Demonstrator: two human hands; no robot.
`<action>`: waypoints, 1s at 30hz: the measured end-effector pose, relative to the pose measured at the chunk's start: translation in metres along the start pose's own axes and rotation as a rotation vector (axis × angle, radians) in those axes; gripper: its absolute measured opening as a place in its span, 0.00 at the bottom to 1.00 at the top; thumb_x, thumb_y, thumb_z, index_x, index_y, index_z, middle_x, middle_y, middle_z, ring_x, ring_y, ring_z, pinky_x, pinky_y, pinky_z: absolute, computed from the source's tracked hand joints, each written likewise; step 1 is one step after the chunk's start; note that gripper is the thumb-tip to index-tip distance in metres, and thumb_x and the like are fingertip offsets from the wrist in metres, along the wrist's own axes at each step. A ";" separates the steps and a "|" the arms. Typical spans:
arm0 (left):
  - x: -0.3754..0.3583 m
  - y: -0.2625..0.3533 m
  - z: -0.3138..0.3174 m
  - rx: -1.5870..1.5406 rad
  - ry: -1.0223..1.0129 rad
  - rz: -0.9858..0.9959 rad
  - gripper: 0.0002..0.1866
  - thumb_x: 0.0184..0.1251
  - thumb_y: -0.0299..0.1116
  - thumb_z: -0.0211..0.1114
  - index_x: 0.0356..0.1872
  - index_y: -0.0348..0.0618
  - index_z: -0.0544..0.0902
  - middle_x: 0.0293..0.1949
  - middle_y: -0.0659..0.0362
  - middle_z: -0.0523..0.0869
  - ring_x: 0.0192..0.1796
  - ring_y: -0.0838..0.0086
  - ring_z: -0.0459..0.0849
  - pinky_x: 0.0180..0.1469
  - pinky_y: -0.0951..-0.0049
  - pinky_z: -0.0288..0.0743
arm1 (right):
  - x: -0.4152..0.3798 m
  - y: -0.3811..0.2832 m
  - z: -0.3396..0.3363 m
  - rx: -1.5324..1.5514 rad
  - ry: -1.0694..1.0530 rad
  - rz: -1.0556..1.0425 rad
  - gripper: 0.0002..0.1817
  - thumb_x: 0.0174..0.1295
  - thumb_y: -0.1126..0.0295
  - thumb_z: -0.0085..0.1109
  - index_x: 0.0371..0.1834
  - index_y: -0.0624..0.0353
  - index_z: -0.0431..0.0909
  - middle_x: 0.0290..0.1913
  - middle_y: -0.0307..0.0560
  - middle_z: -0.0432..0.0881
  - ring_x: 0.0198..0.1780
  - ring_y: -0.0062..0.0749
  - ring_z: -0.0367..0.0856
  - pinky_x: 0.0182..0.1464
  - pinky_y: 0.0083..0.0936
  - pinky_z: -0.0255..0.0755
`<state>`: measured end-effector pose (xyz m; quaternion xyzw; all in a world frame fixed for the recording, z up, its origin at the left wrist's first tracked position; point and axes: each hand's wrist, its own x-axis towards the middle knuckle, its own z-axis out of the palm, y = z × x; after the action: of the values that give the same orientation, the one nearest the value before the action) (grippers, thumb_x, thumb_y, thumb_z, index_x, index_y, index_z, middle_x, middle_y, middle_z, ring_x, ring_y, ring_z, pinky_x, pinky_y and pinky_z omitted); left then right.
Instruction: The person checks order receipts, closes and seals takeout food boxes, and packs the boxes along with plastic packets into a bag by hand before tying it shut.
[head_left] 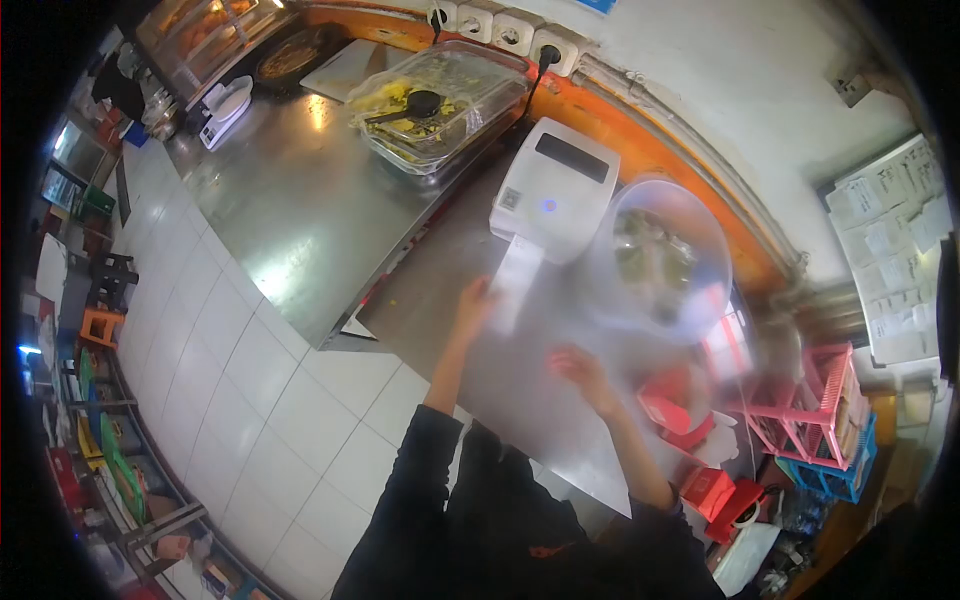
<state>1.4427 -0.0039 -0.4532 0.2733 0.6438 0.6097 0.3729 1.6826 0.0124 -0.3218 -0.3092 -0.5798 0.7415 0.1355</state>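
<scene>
A white label printer (556,190) with a lit blue button stands on the steel table. From its front hangs a white label strip (515,285). My left hand (475,308) is at the strip's left edge, its fingers closed on it. To the right and nearer me, my right hand (580,372) hovers over the table, fingers apart and loosely bent, with nothing in them. Right of the printer is a large translucent tub (665,255) with wrapped greenish items inside; that area looks hazy.
A plastic-covered tray (440,105) of yellow-green food holds a black ladle (420,104). A white scale (228,108) sits farther left on the steel counter (300,220). Red boxes (708,490), a red tape dispenser (738,510) and a pink basket (805,410) are at right.
</scene>
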 end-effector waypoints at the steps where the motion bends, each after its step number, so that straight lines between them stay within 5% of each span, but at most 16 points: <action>1: -0.001 -0.008 -0.003 0.061 -0.006 0.030 0.16 0.50 0.23 0.62 0.43 0.34 0.74 0.38 0.58 0.80 0.41 0.77 0.77 0.44 0.79 0.68 | 0.010 0.005 -0.003 -0.005 0.032 -0.003 0.19 0.54 0.82 0.46 0.51 0.61 0.69 0.44 0.41 0.74 0.45 0.23 0.72 0.47 0.19 0.66; 6: -0.021 -0.012 -0.011 -0.001 -0.045 -0.036 0.17 0.50 0.21 0.61 0.44 0.37 0.73 0.38 0.59 0.79 0.41 0.78 0.76 0.44 0.79 0.68 | 0.059 0.025 -0.007 -0.110 0.223 -0.066 0.18 0.54 0.80 0.47 0.51 0.61 0.69 0.44 0.42 0.74 0.45 0.24 0.73 0.47 0.20 0.67; 8: -0.029 -0.017 -0.016 -0.013 -0.077 -0.045 0.17 0.50 0.20 0.60 0.44 0.37 0.73 0.38 0.60 0.79 0.41 0.78 0.76 0.44 0.79 0.68 | 0.073 0.019 0.002 -0.403 0.412 -0.210 0.19 0.55 0.79 0.48 0.52 0.59 0.69 0.45 0.42 0.74 0.45 0.25 0.73 0.45 0.21 0.68; 14: -0.048 -0.043 -0.028 -0.068 -0.109 -0.044 0.20 0.48 0.18 0.59 0.46 0.38 0.71 0.39 0.61 0.79 0.44 0.77 0.76 0.47 0.78 0.67 | 0.099 0.003 0.025 -0.239 0.392 -0.195 0.28 0.51 0.82 0.53 0.58 0.53 0.63 0.43 0.46 0.74 0.39 0.23 0.74 0.40 0.18 0.69; 16: -0.062 -0.010 -0.034 -0.229 -0.226 -0.267 0.22 0.46 0.19 0.59 0.47 0.39 0.71 0.41 0.60 0.79 0.45 0.76 0.76 0.48 0.77 0.67 | 0.103 -0.001 0.033 -0.268 0.405 -0.238 0.33 0.48 0.84 0.55 0.59 0.51 0.60 0.42 0.47 0.74 0.36 0.21 0.73 0.38 0.16 0.69; 22: -0.077 0.022 -0.041 -0.332 -0.449 -0.285 0.27 0.44 0.20 0.60 0.51 0.40 0.71 0.44 0.60 0.79 0.47 0.75 0.76 0.52 0.75 0.66 | 0.097 -0.008 0.050 -0.294 0.422 -0.159 0.38 0.44 0.89 0.56 0.61 0.50 0.57 0.39 0.45 0.74 0.30 0.18 0.72 0.32 0.14 0.70; 26: -0.081 0.025 -0.042 -0.197 -0.420 -0.266 0.26 0.46 0.23 0.60 0.52 0.39 0.71 0.44 0.60 0.79 0.47 0.74 0.76 0.52 0.74 0.66 | 0.084 -0.016 0.060 -0.359 0.383 -0.173 0.38 0.44 0.90 0.54 0.60 0.51 0.57 0.38 0.44 0.73 0.30 0.18 0.72 0.32 0.14 0.69; 30: -0.075 -0.001 -0.044 -0.446 -0.319 -0.415 0.22 0.52 0.31 0.59 0.51 0.35 0.72 0.43 0.58 0.79 0.46 0.75 0.77 0.51 0.75 0.67 | 0.071 -0.010 0.065 -0.311 0.357 -0.192 0.37 0.44 0.90 0.54 0.59 0.52 0.57 0.39 0.44 0.71 0.29 0.18 0.71 0.32 0.14 0.68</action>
<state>1.4505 -0.0902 -0.4445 0.1402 0.4703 0.5961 0.6355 1.5861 0.0045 -0.3244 -0.3958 -0.6804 0.5610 0.2562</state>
